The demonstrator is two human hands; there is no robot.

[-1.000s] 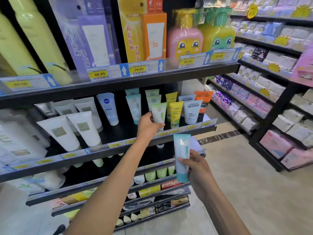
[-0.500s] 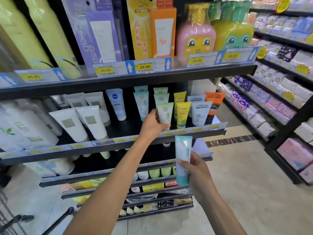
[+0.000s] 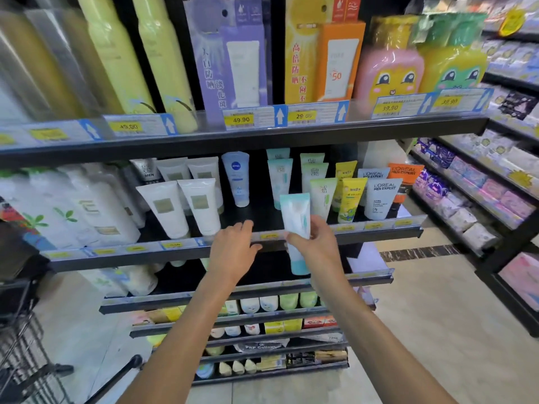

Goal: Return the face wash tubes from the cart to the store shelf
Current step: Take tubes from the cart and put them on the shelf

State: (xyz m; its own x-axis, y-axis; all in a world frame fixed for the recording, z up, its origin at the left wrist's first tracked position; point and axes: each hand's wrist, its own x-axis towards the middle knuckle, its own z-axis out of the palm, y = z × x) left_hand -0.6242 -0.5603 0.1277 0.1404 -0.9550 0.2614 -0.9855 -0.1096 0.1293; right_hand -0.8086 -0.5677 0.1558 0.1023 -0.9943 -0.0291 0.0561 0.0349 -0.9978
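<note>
Head view: the right hand (image 3: pixel 313 246) pinches a teal and white face wash tube (image 3: pixel 296 225) around its middle, cap end down. The tube stands upright in front of the store shelf (image 3: pixel 379 233), with its top already above the shelf's front rail. It is held this way, I think, so it can go straight in and stand on its cap like the others.

The left hand (image 3: pixel 233 249) holds nothing. Its fingers are loose and spread, just over the front rail.

Behind the held tube there is a dark bare spot on the shelf. It lies between the teal tube (image 3: pixel 280 182) farther back and the green tube (image 3: pixel 322 196) on the right. That looks like the room for this 1 tube. The green tube is very near, so a bump could tip it.

The rail is a small lip to lift over. The cart (image 3: pixel 26 345) shows at the lower left, well apart from the hands.
</note>
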